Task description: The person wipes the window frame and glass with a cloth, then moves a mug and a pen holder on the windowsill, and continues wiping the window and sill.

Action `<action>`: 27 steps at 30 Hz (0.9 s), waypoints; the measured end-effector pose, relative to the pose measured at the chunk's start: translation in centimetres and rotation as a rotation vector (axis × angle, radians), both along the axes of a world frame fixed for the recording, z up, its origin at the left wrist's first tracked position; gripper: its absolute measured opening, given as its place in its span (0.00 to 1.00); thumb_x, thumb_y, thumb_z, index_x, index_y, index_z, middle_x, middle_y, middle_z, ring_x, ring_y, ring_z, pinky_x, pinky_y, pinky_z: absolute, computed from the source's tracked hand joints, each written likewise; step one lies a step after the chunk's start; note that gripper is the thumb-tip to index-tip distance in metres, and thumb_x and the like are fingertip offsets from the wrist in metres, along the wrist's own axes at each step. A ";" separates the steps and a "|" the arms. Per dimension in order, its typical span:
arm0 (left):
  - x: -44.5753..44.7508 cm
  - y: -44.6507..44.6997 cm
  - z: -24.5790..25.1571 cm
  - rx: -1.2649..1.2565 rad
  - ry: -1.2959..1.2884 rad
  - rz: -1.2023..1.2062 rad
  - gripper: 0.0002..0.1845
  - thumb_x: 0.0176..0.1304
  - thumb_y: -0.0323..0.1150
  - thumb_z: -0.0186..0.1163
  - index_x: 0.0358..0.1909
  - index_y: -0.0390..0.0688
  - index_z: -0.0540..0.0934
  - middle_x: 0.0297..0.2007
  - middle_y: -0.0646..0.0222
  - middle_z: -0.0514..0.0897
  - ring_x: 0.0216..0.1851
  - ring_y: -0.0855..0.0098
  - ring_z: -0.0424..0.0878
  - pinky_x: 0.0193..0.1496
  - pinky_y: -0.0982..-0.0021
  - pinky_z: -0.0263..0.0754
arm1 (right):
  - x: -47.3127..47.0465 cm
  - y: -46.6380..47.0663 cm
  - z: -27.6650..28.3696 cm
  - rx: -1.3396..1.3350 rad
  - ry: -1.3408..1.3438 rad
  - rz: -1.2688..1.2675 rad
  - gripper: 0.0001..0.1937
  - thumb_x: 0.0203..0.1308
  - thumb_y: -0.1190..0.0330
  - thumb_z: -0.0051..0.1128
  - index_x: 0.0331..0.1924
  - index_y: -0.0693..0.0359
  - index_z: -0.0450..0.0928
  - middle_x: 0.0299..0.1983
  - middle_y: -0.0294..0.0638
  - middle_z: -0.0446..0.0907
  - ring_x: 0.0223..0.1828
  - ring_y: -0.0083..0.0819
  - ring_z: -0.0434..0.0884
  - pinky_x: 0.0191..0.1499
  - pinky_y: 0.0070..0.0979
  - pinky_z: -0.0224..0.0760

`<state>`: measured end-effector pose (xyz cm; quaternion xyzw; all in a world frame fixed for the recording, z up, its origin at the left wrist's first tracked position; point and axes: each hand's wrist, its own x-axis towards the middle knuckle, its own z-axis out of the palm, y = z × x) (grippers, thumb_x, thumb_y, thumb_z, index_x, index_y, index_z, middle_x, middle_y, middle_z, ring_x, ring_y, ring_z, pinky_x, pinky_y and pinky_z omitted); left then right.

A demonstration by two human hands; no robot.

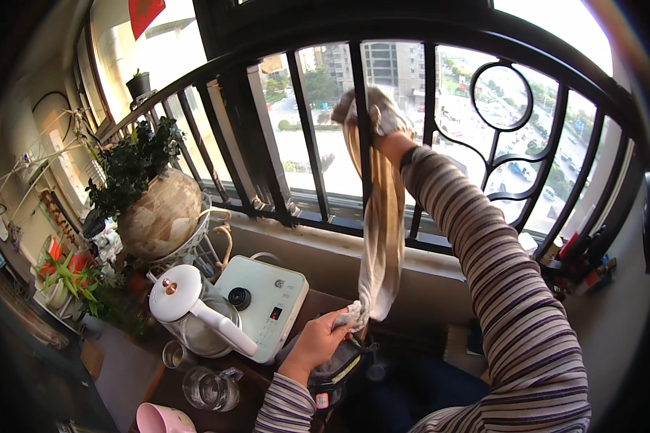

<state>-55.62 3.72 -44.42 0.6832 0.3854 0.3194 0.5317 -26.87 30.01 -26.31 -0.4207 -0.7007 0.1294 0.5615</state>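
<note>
A long beige and grey cloth (382,216) hangs down in front of the black metal railing (303,124). My right hand (395,145) reaches up to the railing with the cloth's upper part bunched over and around it; its fingers are mostly hidden by the fabric. Lower down, my left hand (317,341) pinches the cloth's bottom end between thumb and fingers. Beneath that hand lies a dark grey bag (338,365) with a yellowish strip and a small tag. The cloth's upper bunch shows on both sides of one upright bar.
Left of my left hand, a glass kettle (206,319) with a white lid stands by a pale electric base (265,303). Nearby are a glass mug (208,387), a small glass (174,354) and a pink cup (162,419). A potted plant (160,216) stands beside the railing.
</note>
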 end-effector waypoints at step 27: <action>-0.1 0.3 0.3 0.007 -0.083 0.012 0.18 0.65 0.30 0.56 0.55 0.34 0.74 0.34 0.66 0.84 0.30 0.80 0.80 0.36 0.77 0.75 | -0.8 -1.0 5.0 0.300 -0.270 -0.806 0.24 0.65 0.59 0.42 0.61 0.63 0.64 0.67 0.53 0.56 0.69 0.49 0.52 0.71 0.40 0.38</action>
